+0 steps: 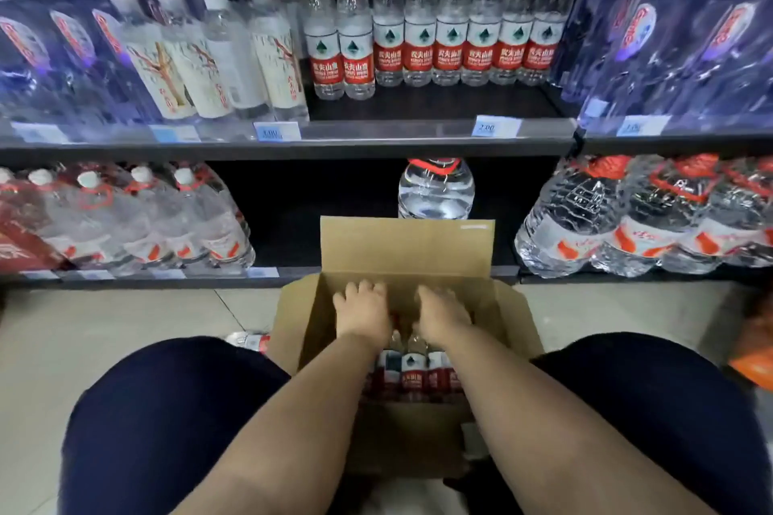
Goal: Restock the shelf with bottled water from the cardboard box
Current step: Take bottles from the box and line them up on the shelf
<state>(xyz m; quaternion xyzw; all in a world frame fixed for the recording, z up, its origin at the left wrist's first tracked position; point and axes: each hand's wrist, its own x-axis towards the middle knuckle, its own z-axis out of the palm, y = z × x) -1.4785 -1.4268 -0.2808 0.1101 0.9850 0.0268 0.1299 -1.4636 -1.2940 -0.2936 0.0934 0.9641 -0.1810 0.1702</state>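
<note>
An open cardboard box (pixel 408 247) stands on the floor between my knees, its far flap raised. Inside it stand several red-labelled water bottles (pixel 412 372). Both hands are down in the box. My left hand (pixel 362 307) curls its fingers over the top of a bottle at the far left. Beside it, my right hand (pixel 443 314), slightly blurred, closes round another bottle; its fingertips are hidden. On the upper shelf (pixel 376 132) a row of the same red-labelled bottles (pixel 451 50) stands, with bare shelf in front of them.
A big water jug (pixel 435 188) sits on the lower shelf behind the box flap. Shrink-wrapped packs fill the lower shelf at left (pixel 138 217) and right (pixel 644 217). One bottle (pixel 251 341) lies on the floor left of the box. An orange object (pixel 753 355) sits at right.
</note>
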